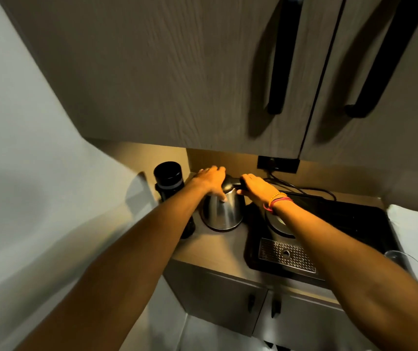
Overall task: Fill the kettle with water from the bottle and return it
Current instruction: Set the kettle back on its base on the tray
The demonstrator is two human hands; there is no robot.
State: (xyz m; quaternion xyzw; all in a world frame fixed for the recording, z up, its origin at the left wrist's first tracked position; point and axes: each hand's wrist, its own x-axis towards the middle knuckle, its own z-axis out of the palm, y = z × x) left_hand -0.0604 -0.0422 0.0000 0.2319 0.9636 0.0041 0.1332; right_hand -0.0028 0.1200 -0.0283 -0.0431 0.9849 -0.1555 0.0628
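Kettle (pixel 224 211): upright on tabletop (pixel 218 247), beside base (pixel 278 225).
Left hand (pixel 211 179): fingers curled over kettle top.
Right hand (pixel 253 186): fingers clamped on handle (pixel 237 184).
Bottle (pixel 169 181): upright, left of kettle.

Under the left hand (pixel 211 178), the kettle (pixel 224 211) had a body of smooth, polished metal, and its dark top and handle looked like plastic with a dull sheen. Left of that hand, the bottle (pixel 169 181) looked black and matt. Below the right hand (pixel 253 184), a perforated metal grate (pixel 286 254) shone in a black tray (pixel 349 219). Thread bands (pixel 276 200) circled the right wrist. Above both hands, the cabinet doors (pixel 152 72) showed matt wood grain.
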